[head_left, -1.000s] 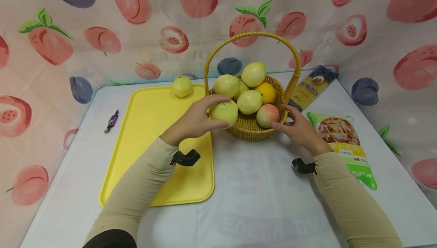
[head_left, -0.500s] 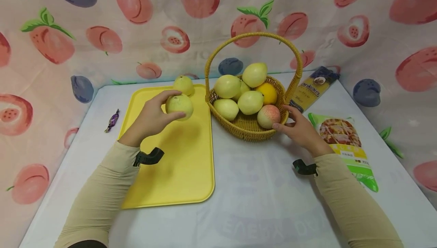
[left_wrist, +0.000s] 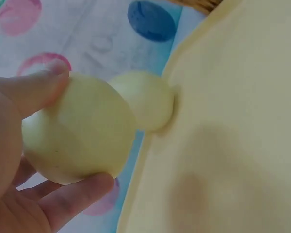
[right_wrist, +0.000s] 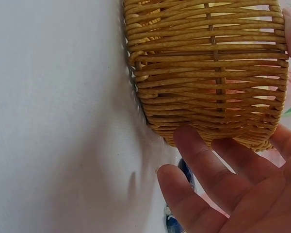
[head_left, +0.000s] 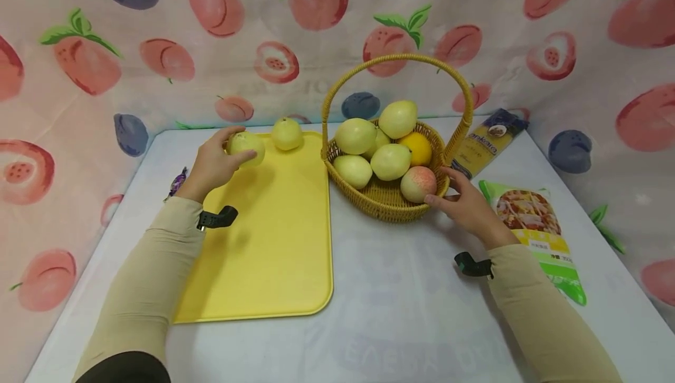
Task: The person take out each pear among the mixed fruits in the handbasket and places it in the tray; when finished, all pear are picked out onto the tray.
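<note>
I confirm L hand (head_left: pixel 213 163) fingers grasp smooth pale-green round fruit (head_left: pixel 246 150), w/ yellow rect. tray (head_left: pixel 279 242) below them; R hand (head_left: pixel 469 208) fingers grip tan wicker basket (head_left: pixel 387 213) rim. Risk: lax L grip may drop fruit; R tug may tip basket.

Room type unclear, fruit-print cloth hangings (head_left: pixel 332 43) around a white table (head_left: pixel 390 289), booth-like

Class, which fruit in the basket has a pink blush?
The round fruit nearest the right hand; others in the basket are pale green or yellow-orange.
</note>
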A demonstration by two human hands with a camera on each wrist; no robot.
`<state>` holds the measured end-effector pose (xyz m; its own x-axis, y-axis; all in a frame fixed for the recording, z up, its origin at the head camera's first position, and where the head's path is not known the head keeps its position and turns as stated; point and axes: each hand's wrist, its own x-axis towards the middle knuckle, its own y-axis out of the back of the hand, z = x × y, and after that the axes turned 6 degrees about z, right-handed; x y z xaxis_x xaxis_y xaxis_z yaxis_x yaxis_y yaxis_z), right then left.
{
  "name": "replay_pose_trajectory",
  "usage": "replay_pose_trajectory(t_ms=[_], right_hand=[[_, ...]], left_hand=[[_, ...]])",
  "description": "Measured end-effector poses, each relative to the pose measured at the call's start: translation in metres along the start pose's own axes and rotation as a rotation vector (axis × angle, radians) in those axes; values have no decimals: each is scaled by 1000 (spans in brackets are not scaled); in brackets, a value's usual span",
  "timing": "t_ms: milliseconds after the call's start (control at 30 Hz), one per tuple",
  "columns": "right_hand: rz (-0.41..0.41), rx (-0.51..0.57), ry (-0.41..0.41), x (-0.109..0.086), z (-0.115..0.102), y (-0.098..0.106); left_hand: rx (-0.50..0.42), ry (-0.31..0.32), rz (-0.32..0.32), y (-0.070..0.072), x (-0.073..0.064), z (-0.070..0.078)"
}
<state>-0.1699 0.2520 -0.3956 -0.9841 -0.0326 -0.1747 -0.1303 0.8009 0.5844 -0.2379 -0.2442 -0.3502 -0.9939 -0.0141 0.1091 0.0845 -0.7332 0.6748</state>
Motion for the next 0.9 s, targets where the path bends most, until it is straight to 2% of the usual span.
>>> replay_pose_trajectory(t_ms=[233, 433, 633, 900], right_hand=[[14, -2, 0, 0, 0, -1], [6, -11, 1, -2, 0, -1], [1, -11, 1, -3, -1, -1], [0, -4, 5, -2, -1, 0]], left_hand=[[13, 48, 47, 2, 18, -17], [-31, 92, 88, -3, 31, -32], [-52, 133, 98, -11, 42, -47], [-27, 170, 113, -13, 53, -59]])
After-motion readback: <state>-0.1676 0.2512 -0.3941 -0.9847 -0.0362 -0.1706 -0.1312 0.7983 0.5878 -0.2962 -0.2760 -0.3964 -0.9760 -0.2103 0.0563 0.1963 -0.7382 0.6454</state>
